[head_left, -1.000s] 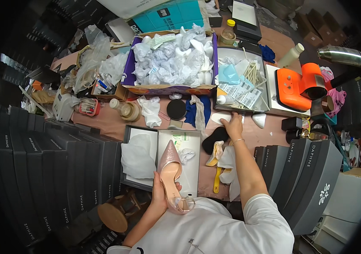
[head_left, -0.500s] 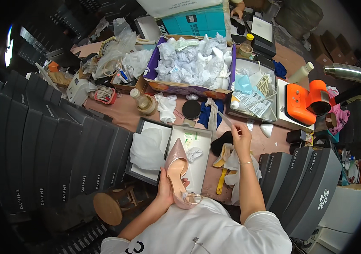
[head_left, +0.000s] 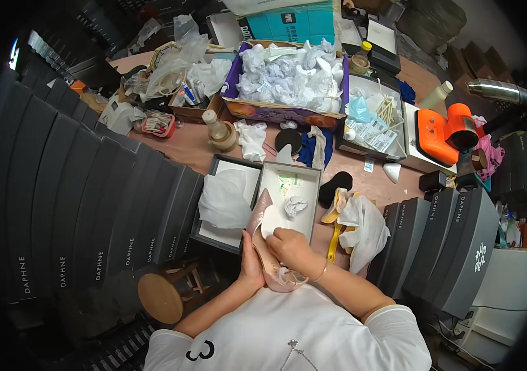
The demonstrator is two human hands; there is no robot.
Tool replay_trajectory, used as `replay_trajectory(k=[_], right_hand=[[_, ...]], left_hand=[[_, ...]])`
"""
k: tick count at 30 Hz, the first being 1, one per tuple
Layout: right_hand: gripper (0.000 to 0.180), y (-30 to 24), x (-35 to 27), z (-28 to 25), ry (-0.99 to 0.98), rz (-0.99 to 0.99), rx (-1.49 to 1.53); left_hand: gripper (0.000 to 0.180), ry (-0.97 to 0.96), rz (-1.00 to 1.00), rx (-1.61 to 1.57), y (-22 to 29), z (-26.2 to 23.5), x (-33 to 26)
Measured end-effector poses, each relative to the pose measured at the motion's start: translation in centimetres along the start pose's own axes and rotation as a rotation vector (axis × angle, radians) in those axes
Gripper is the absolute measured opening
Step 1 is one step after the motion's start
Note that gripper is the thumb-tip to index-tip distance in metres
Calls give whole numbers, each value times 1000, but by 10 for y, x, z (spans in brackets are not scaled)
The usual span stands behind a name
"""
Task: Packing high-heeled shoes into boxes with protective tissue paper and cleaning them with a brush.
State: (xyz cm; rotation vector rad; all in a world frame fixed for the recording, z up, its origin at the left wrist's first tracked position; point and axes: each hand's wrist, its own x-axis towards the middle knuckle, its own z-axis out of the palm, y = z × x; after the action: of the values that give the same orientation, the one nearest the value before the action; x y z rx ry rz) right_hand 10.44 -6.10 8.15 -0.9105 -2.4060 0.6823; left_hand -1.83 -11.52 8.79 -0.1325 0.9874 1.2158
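Right hand point(head_left: 288, 245): fingers curled down onto the inside of a pink shoe point(head_left: 266, 247), pressing at its mid-section; whether they pinched anything beneath could not be told. A thin bangle sat on that wrist. Left hand point(head_left: 250, 272): wrapped around the shoe from the left and under, fingers closed on its side, holding it up just above the lap. The shoe pointed away from the person, its pointed toe over the near edge of an open box point(head_left: 305, 213), its heel end close to the chest.

In the box lay a crumpled paper wad point(head_left: 294, 205) and a small greenish packet. Touching the box on the left, its lid point(head_left: 208, 232) held a sheet of white tissue point(head_left: 223, 201). Just right of the box: a yellow shoehorn point(head_left: 333, 238) partly under a white bag point(head_left: 365, 226), and a black oval pad beside them.

Farther up the table, a large carton point(head_left: 257, 111) full of crumpled white paper, a small bottle point(head_left: 216, 127) to its left, and an orange tool point(head_left: 446, 130) well to the right. Rows of dark shoe boxes point(head_left: 78, 204) stood along the left, more at right. A round wooden stool point(head_left: 160, 297) sat below the lid.
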Motion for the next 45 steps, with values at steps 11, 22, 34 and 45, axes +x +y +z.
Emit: replay_trajectory(k=[11,22,34,45], right_hand=[[13,-5,7,-11,-255,-27,293],[30,87,34,7,-301,155,-330],[39,14,29,3,142,-3,376],[66,-5,19,-7,36,407,137]], left_hand=[[76,-33,9,-22,1,-21,-2],[46,144,-22,170,-8,-34,4],[67,42,-80,-91,-1,-22,7],[52,-41,-2,259,-7,-20,3]])
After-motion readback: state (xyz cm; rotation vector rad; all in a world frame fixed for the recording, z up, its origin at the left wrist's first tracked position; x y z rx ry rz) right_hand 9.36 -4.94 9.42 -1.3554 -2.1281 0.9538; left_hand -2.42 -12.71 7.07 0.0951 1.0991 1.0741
